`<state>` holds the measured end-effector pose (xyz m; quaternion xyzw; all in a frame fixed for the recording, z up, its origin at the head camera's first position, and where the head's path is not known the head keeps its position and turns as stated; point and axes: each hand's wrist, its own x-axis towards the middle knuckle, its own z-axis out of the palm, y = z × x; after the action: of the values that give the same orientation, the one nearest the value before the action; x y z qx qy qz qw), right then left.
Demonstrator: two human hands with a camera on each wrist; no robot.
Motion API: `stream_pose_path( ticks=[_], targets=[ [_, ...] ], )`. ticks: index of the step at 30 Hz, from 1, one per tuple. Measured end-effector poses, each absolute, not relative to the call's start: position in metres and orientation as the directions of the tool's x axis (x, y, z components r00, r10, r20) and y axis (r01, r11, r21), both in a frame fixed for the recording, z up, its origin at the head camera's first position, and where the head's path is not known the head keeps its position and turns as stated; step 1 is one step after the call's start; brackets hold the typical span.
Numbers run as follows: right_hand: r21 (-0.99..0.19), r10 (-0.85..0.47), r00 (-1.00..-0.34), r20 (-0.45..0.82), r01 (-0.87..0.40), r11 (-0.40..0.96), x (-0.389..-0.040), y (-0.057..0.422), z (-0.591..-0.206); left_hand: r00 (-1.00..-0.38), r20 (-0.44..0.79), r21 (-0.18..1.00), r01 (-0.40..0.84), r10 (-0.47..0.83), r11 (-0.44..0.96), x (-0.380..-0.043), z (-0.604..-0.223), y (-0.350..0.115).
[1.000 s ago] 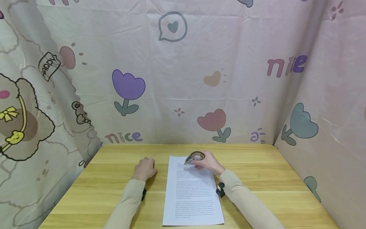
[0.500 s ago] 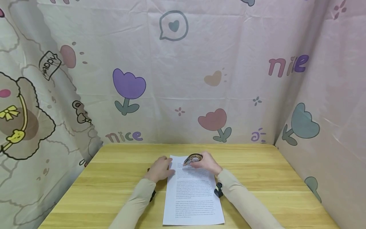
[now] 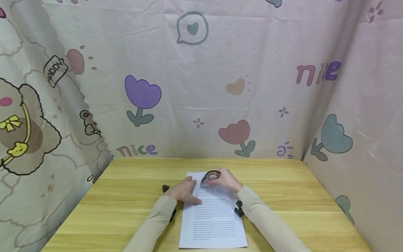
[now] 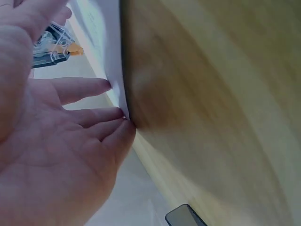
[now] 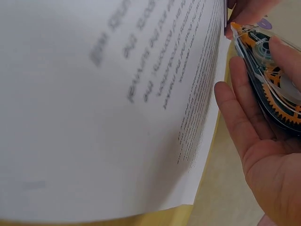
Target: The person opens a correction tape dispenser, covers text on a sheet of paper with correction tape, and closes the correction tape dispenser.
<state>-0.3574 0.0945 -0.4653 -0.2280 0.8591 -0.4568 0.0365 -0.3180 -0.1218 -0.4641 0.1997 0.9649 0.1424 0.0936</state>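
Left hand (image 3: 183, 191) has moved, spread, across the left edge of the paper (image 3: 214, 225); right hand (image 3: 229, 180) grips correction tape (image 3: 210, 177); table (image 3: 289, 196) extends either side.

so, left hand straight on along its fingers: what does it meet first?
Sliding over the paper, the left hand would probably meet the correction tape in the right hand first; relative heights are unclear from the head view.

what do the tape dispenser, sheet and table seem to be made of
Dispenser: probably hard plastic, glossy; it is partly see-through, with an orange toothed wheel inside. Sheet: matte white paper, it seems; thin and printed. Table: wood or wood-look laminate, smooth; streaked with yellow-brown grain, but the look cannot settle which.
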Motion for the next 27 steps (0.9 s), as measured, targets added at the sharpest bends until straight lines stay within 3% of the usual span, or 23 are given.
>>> stream_pose_path(
  ticks=[27],
  targets=[
    [-0.776, -0.431, -0.896, 0.108, -0.347, 0.527, -0.3632, 0.0930, -0.4703, -0.923, -0.155, 0.293, 0.297, 0.352, 0.909, -0.3135, -0.4636, -0.1163]
  ],
)
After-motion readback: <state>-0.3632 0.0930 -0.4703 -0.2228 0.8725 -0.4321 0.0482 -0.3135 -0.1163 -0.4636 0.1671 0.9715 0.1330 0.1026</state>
